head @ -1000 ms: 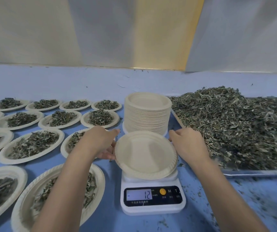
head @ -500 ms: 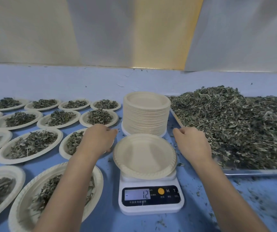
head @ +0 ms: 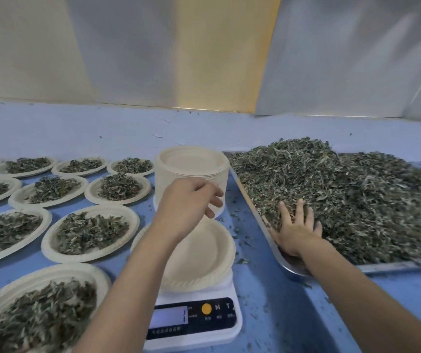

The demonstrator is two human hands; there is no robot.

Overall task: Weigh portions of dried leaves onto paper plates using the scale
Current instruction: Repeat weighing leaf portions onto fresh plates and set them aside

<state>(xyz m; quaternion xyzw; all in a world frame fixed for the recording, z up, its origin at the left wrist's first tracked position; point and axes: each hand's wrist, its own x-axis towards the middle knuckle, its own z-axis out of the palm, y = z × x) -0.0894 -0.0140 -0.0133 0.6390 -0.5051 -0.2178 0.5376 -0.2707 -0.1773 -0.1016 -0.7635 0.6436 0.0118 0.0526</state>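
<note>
An empty paper plate (head: pixel 201 256) sits on the white digital scale (head: pixel 194 319) in front of me. Above the plate's far edge my left hand (head: pixel 189 202) hovers with loosely curled fingers and holds nothing. My right hand (head: pixel 296 230) lies spread, fingers straight, on the near left part of the big heap of dried leaves (head: pixel 352 200) in the metal tray (head: pixel 392 264). A tall stack of empty paper plates (head: pixel 191 166) stands behind the scale.
Several paper plates filled with dried leaves (head: pixel 89 233) cover the blue table (head: pixel 280 314) to the left, in rows reaching the near left corner. Leaf crumbs are scattered around the scale and tray. A wall of pale panels rises behind the table.
Both hands let go of the empty plate on the scale. My right hand moved right into the leaf heap, and my left hand rose above the plate. The view shifted right.
</note>
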